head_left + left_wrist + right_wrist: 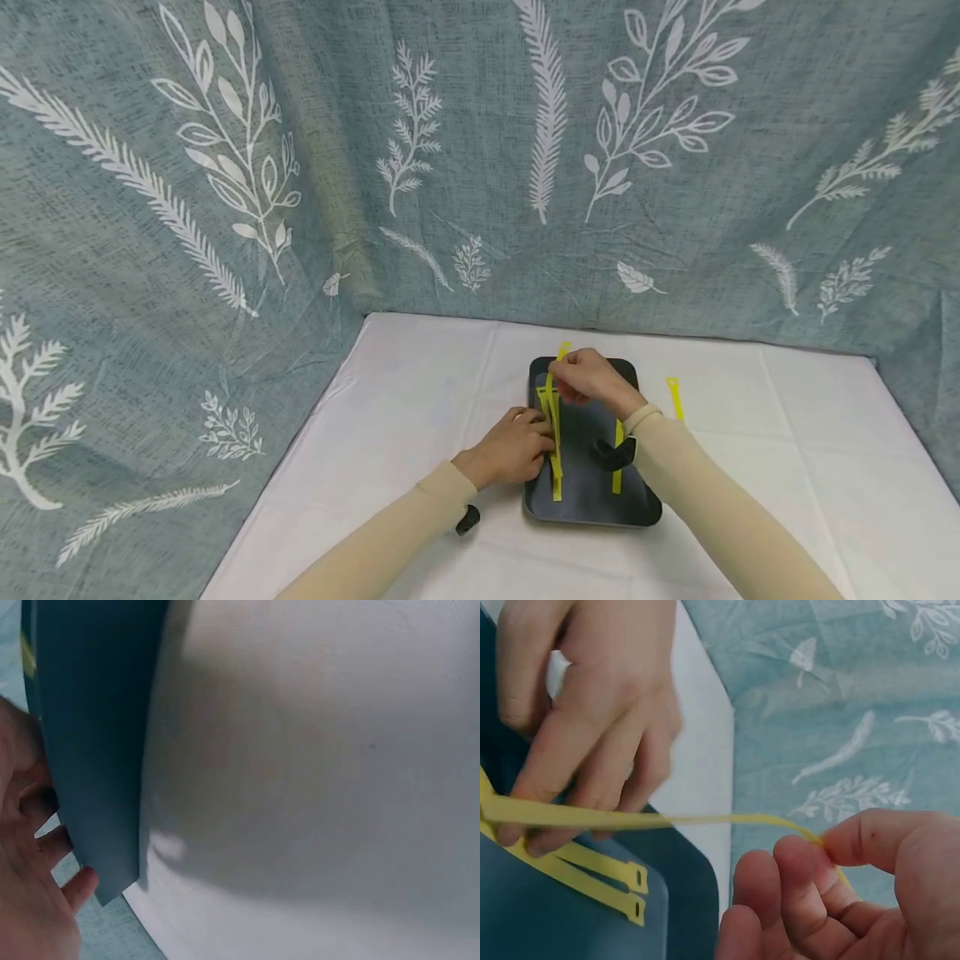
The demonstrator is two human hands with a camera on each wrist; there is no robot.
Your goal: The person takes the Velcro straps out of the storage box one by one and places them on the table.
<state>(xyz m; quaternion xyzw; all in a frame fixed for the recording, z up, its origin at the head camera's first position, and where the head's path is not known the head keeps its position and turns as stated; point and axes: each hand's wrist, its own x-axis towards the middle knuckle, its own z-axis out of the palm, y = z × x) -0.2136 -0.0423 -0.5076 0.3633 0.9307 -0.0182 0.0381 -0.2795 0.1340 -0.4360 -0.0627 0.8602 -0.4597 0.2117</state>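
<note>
My right hand (588, 375) is over the far part of the dark tray (588, 510), pinching the end of a yellow hook-and-loop cable tie (705, 819) between thumb and fingers. In the right wrist view that tie stretches from the left hand's fingertips to the right hand. My left hand (512, 447) reaches over the tray's left side, its extended fingertips resting on the yellow ties there. Beneath them lie two more ties (577, 882) with slotted heads. The left wrist view shows the tray's outer wall (94, 750) beside the left fingers.
Another yellow tie (617, 481) lies in the tray's right part, partly behind the right wrist camera (617, 454). One more slotted tie (677, 400) is on the white-covered table (420, 392), right of the tray. A patterned teal curtain (480, 167) hangs behind.
</note>
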